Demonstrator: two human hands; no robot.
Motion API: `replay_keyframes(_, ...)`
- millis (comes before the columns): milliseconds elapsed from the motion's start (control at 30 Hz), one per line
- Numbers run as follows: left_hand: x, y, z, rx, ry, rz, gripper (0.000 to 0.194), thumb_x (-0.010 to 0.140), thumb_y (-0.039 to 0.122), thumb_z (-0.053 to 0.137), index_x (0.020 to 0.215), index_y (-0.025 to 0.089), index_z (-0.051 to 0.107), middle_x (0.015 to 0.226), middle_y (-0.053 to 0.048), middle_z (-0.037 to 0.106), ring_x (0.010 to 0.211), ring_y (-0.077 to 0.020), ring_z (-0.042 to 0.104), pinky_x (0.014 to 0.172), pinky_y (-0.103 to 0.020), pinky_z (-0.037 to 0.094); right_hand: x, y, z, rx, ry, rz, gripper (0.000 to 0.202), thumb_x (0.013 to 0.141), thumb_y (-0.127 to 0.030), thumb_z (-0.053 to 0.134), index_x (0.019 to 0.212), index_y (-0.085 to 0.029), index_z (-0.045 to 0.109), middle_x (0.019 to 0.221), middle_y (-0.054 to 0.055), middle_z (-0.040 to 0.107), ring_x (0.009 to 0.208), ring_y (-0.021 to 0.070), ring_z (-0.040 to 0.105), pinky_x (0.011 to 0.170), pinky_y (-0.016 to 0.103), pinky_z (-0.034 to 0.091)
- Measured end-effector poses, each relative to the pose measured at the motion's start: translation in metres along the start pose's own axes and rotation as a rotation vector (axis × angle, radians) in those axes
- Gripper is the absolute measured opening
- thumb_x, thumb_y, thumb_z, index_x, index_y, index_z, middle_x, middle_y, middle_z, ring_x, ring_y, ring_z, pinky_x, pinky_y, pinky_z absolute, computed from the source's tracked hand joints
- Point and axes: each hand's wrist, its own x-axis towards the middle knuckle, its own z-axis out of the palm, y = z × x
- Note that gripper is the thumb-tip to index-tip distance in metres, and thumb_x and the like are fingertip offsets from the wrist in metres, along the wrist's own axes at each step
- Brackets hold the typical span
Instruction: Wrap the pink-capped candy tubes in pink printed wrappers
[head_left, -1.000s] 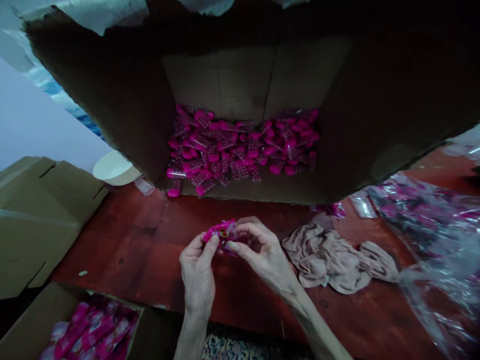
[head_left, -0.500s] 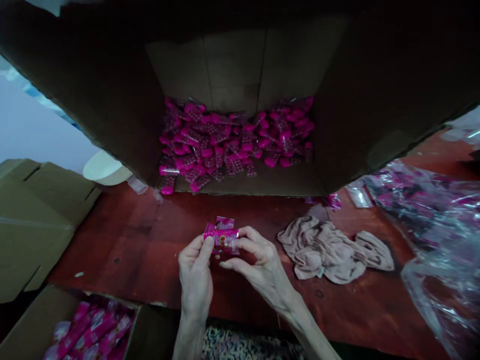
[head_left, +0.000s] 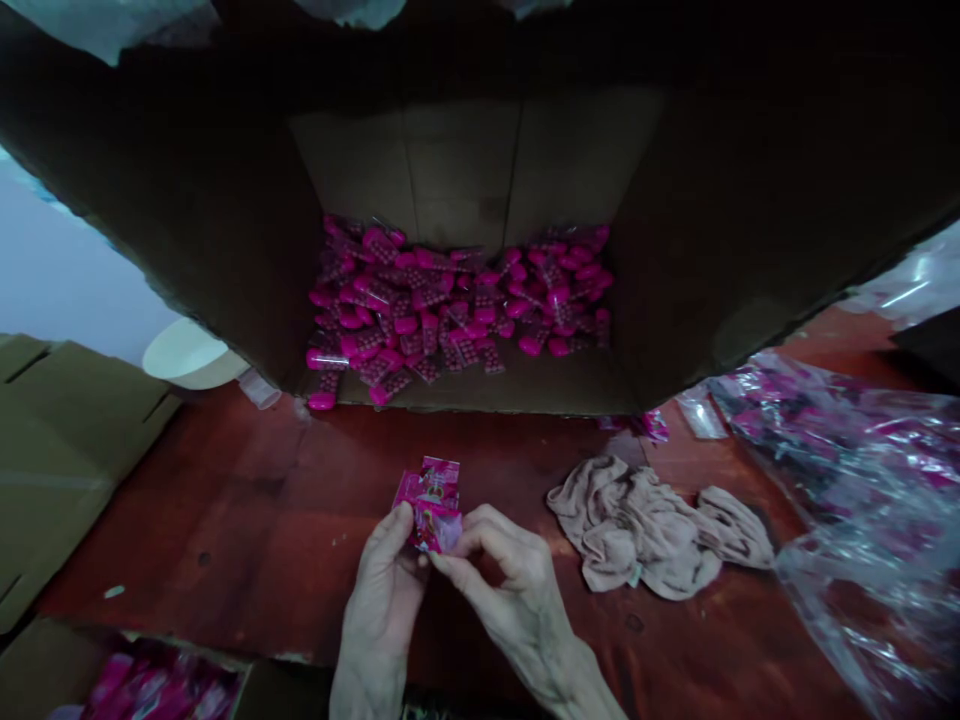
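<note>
My left hand (head_left: 384,590) pinches the left side of a small pink printed packet (head_left: 435,526) between thumb and fingers. The fingertips of my right hand (head_left: 510,585) close on the packet's lower right edge. Just beyond it, more pink printed pieces (head_left: 439,480) lie on the red table (head_left: 255,500). Behind them a large cardboard box (head_left: 465,398) lies with its opening towards me, holding many pink-capped clear packs (head_left: 420,310).
A crumpled beige cloth (head_left: 660,530) lies to the right, beside clear plastic bags with pink contents (head_left: 847,450). At left are a white bowl (head_left: 191,355) and folded cardboard (head_left: 67,440). An open box of pink packets (head_left: 161,685) sits lower left.
The view has shifted, so the big box appears lower. The held packet is now tilted, and my right thumb has closed in onto its lower edge.
</note>
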Motion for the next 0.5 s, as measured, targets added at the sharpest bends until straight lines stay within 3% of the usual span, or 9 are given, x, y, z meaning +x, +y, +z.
replay_keyframes(100, 0.001, -0.005, 0.004, -0.117, -0.041, -0.123, 0.013, 0.076, 0.025, 0.063, 0.073, 0.013, 0.068, 0.073, -0.008, 0.069, 0.068, -0.0167, 0.064, 0.058, -0.025, 0.052, 0.006, 0.003, 0.007, -0.041, 0.066, 0.04, 0.019, 0.077, -0.017, 0.062, 0.06, -0.019, 0.053, 0.061, -0.001, 0.055, 0.056, 0.0121, 0.053, 0.051, 0.023, 0.041)
replay_keyframes(167, 0.003, -0.006, 0.007, -0.141, -0.03, -0.151, 0.014, 0.08, 0.019, 0.057, 0.072, 0.013, 0.067, 0.07, -0.007, 0.068, 0.067, -0.0157, 0.064, 0.065, -0.027, 0.053, 0.008, 0.006, 0.012, -0.068, 0.059, 0.058, 0.019, 0.078, -0.017, 0.06, 0.061, -0.019, 0.053, 0.062, 0.0, 0.055, 0.056, 0.0124, 0.053, 0.051, 0.023, 0.04)
replay_keyframes(267, 0.008, -0.003, 0.008, -0.113, 0.062, -0.108, 0.012, 0.079, 0.012, 0.056, 0.072, 0.013, 0.065, 0.063, -0.003, 0.065, 0.058, -0.0124, 0.062, 0.061, -0.025, 0.053, 0.008, 0.009, 0.015, -0.094, 0.003, 0.067, 0.019, 0.078, -0.017, 0.059, 0.06, -0.018, 0.053, 0.062, -0.001, 0.054, 0.054, 0.0119, 0.051, 0.049, 0.022, 0.038)
replay_keyframes(367, 0.014, 0.007, 0.004, -0.117, 0.157, -0.087, 0.015, 0.081, 0.013, 0.055, 0.069, 0.012, 0.064, 0.06, -0.004, 0.065, 0.053, -0.0127, 0.061, 0.054, -0.024, 0.052, 0.014, 0.006, 0.008, -0.014, -0.161, 0.118, 0.021, 0.076, -0.019, 0.063, 0.058, -0.018, 0.053, 0.061, -0.002, 0.055, 0.055, 0.0113, 0.051, 0.051, 0.022, 0.039)
replay_keyframes(433, 0.017, 0.016, 0.002, -0.17, 0.225, -0.064, 0.023, 0.084, 0.013, 0.049, 0.066, 0.012, 0.062, 0.059, -0.004, 0.066, 0.052, -0.0119, 0.061, 0.052, -0.024, 0.052, 0.029, 0.005, 0.0, 0.062, -0.262, 0.185, 0.021, 0.076, -0.024, 0.065, 0.059, -0.017, 0.054, 0.062, -0.002, 0.059, 0.058, 0.0116, 0.055, 0.055, 0.021, 0.042)
replay_keyframes(500, 0.019, 0.026, 0.0, -0.225, 0.288, -0.028, 0.029, 0.087, 0.011, 0.044, 0.064, 0.013, 0.061, 0.057, -0.003, 0.066, 0.05, -0.0107, 0.061, 0.052, -0.023, 0.052, 0.056, 0.008, -0.004, -0.011, -0.211, 0.235, 0.02, 0.079, -0.03, 0.062, 0.064, -0.018, 0.057, 0.061, -0.003, 0.06, 0.058, 0.0118, 0.056, 0.055, 0.021, 0.042)
